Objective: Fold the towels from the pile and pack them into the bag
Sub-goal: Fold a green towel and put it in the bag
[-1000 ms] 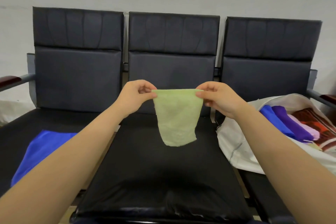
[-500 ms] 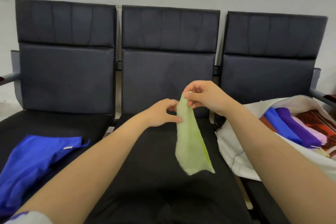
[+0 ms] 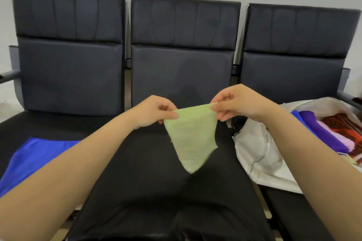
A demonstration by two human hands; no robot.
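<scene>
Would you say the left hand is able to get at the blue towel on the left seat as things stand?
Probably yes: nothing lies between the left hand and the blue towel, but that hand pinches a corner of the green towel, so it must let go first.

The left forearm [image 3: 78, 164] and right forearm [image 3: 305, 154] are bare along all their visible length, smooth and rounded. The left hand [image 3: 150, 111] and right hand [image 3: 242, 103] are bare as well, with short, plain thumbnails [image 3: 175, 116].
</scene>
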